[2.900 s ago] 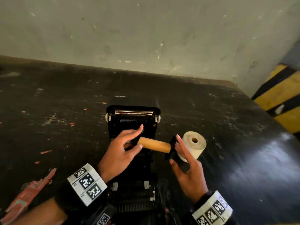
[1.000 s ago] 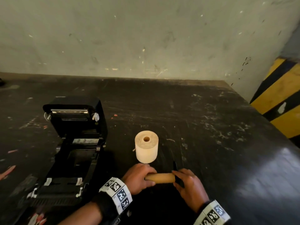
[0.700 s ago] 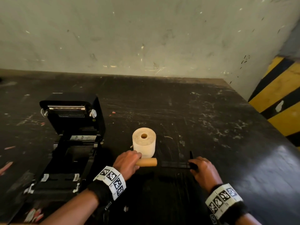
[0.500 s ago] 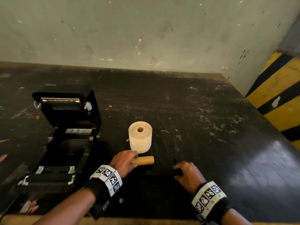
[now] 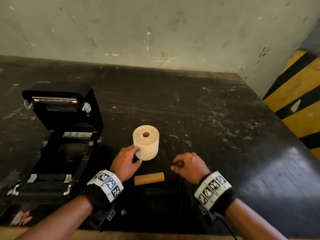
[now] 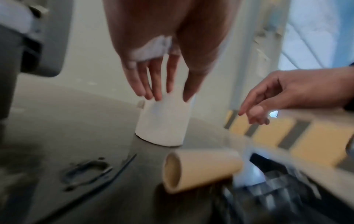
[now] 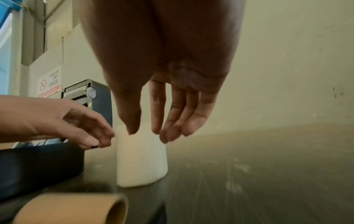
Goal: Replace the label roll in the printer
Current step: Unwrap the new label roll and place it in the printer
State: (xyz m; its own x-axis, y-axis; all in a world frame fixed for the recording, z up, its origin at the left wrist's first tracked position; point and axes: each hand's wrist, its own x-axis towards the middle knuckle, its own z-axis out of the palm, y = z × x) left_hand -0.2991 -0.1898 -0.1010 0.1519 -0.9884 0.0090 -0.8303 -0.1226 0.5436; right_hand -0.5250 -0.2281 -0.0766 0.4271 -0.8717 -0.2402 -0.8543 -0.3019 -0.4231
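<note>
Item 1, new label roll (image 5: 146, 144): my landmark. It stands on end on the black table (image 5: 225, 135), core hole up, cream, seemingly full.

Item 2, printer (image 5: 57, 135): left of the roll, lid tipped back, bay open and apparently with no roll in it.

Item 3, empty cardboard core (image 5: 149, 178): lying on its side, nearer me than the roll, touched by neither hand.

Item 4, my left hand (image 5: 125, 163): at the roll's near-left side, fingers straight and spread. The left wrist view puts the fingertips (image 6: 151, 92) at the roll's upper edge; I cannot tell whether they touch it. Nothing gripped.

Item 5, my right hand (image 5: 189, 164): right of the roll and apart from it, fingers loosely curled, empty as far as I can see; the head view shows a dark sliver by the fingertips that I cannot identify.

Risks, my judgement: a one-sided push with straight fingers could topple the roll, let it roll across the table and unwind its loose tail. The core lies in my wrists' path and may get knocked off the near edge
</note>
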